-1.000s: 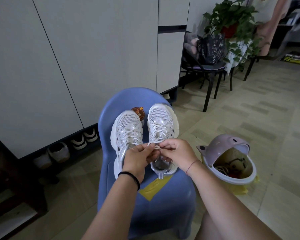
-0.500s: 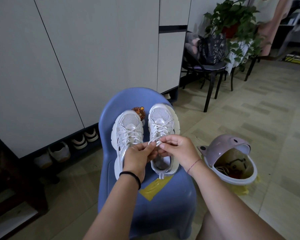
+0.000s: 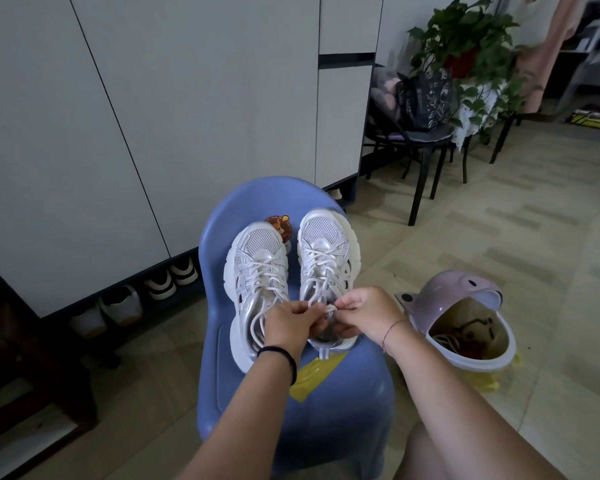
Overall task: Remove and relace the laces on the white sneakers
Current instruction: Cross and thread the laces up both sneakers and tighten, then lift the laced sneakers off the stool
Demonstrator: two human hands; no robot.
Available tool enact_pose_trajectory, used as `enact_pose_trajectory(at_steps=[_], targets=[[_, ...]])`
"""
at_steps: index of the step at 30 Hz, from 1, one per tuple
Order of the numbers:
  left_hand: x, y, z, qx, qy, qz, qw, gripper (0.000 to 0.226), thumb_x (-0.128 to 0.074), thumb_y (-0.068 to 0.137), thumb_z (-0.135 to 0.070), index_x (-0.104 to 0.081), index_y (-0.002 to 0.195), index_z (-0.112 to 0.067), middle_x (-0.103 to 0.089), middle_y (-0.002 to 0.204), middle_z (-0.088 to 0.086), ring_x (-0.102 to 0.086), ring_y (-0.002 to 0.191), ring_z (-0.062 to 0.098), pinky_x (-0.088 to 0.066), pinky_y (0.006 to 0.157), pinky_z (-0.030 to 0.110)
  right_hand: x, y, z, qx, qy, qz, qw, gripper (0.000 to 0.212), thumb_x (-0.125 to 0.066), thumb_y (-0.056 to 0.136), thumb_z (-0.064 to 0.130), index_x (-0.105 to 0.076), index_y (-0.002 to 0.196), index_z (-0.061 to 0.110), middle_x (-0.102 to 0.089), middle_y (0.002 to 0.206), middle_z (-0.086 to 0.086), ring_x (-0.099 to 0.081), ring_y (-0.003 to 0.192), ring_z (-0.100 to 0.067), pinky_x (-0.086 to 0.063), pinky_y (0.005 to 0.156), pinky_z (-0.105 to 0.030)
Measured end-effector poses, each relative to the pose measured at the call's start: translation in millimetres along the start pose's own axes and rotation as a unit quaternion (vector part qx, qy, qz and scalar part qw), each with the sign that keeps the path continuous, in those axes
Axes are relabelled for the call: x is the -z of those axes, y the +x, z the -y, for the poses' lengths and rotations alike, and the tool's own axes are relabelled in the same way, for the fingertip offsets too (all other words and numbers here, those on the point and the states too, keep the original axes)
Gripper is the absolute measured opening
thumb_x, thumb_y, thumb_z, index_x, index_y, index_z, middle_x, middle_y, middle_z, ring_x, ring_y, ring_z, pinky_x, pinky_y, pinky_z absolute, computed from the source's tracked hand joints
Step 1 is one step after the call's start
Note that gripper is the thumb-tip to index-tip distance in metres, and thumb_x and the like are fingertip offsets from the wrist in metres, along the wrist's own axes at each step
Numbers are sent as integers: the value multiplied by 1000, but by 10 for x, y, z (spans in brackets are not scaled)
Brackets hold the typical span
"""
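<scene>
Sneakers: white pair, left sneaker [image 3: 257, 268] and right sneaker [image 3: 326, 247], side by side on blue chair [image 3: 347, 393], toes toward backrest.
Lace [image 3: 330, 308]: loose end over right sneaker's collar.
Left hand [image 3: 291, 323]: pinching lace, fingers curled.
Right hand [image 3: 368, 315]: pinching same lace, fingertips meeting the left's.
Change: both hands slightly lower, nearer the heel, than half a second ago.
Floor: pink bin [image 3: 440, 292] right of chair.

No wording can be read. The round sticker [image 3: 280, 226] at the back edge of the blue chair [image 3: 222, 216] carries tiny lettering, too small to read; the black bag's [image 3: 426, 98] white print is blurred.
</scene>
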State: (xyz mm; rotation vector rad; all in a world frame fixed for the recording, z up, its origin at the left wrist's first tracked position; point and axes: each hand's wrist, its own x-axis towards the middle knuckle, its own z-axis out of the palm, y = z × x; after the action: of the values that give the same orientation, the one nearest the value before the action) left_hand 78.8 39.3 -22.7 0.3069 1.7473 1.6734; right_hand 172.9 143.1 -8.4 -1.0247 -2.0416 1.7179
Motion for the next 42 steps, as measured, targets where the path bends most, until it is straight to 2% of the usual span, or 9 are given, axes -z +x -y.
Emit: enact_pose_trajectory(at_steps=[4, 9, 13, 17, 23, 28, 34, 37, 42], targets=[[-96, 23, 122, -3, 117, -23, 993, 15, -74, 85, -15, -70, 73, -8, -68, 61, 6, -60, 49, 12, -58, 63, 27, 38, -2, -18, -33, 25, -14, 999, 11, -61, 85, -12, -62, 91, -3, -65, 74, -12, -65, 49, -12, -56, 52, -22], [-168, -24, 137, -35, 192, -42, 980, 20, -69, 87, -10, -61, 69, -15, -62, 60, 2, -53, 43, 5, -39, 39, 9, 95, 0, 4, -52, 83, -22, 995, 13, -52, 90, -13, -61, 90, -4, -66, 80, -18, -70, 64, -17, -57, 56, -21], [-133, -24, 64, -35, 212, -34, 976, 6, -70, 82, 0, -68, 85, -6, -67, 71, 10, -61, 62, 20, -56, 62, 24, 117, 23, 8, -51, 118, -30, 991, 10, -55, 91, -7, -63, 89, -1, -66, 82, -17, -69, 67, -19, -58, 58, -22], [-32, -51, 2, -62, 233, 0, 970, 18, -74, 76, -2, -62, 66, -10, -69, 72, 18, -57, 62, 22, -56, 72, 40, 77, 17, 40, -28, 124, -39, 991, 12, -68, 86, 5, -66, 95, -2, -65, 72, -14, -63, 56, -17, -56, 53, -23], [241, -40, -153, -120, 202, -53, 971, 15, -72, 83, -8, -65, 95, -11, -70, 80, 11, -61, 61, 19, -56, 72, 33, -131, 92, 14, 18, -77, -103, 992, 25, -76, 80, 28, -67, 76, 5, -61, 59, -3, -52, 47, -16, -42, 47, -23], [332, -21, -226, -117, 154, -59, 979, 14, -71, 86, -13, -69, 99, -8, -70, 80, 7, -62, 62, 15, -54, 66, 28, -195, 165, -41, -5, -317, -172, 932, 35, -63, 85, 36, -44, 61, 19, -48, 62, 3, -41, 54, -15, -29, 47, -26], [787, 196, -282, -140, 148, -182, 962, 53, -76, 79, -42, -63, 117, -6, -65, 106, 15, -62, 89, 26, -50, 81, 35, -19, 147, 32, -23, -164, -120, 979, 44, -79, 73, 42, -43, 85, 19, -49, 83, 6, -45, 70, -8, -31, 55, -23], [1123, 503, -52, -43, 161, -90, 982, 111, -77, 59, -71, -44, 132, 6, -48, 132, 33, -53, 117, 47, -44, 102, 57, 173, 212, 72, -40, -121, -68, 989, 78, -83, 70, 40, -40, 128, 11, -47, 122, -1, -48, 104, -14, -39, 85, -25], [1237, 665, 314, -2, 138, 36, 990, 107, -79, 63, -67, -32, 143, -13, -39, 149, -3, -42, 134, 19, -35, 113, 45, 234, 379, -19, -42, -91, 24, 995, 122, -84, 68, 37, 4, 153, 25, -26, 155, -5, -31, 139, -23, -27, 111, -37]])
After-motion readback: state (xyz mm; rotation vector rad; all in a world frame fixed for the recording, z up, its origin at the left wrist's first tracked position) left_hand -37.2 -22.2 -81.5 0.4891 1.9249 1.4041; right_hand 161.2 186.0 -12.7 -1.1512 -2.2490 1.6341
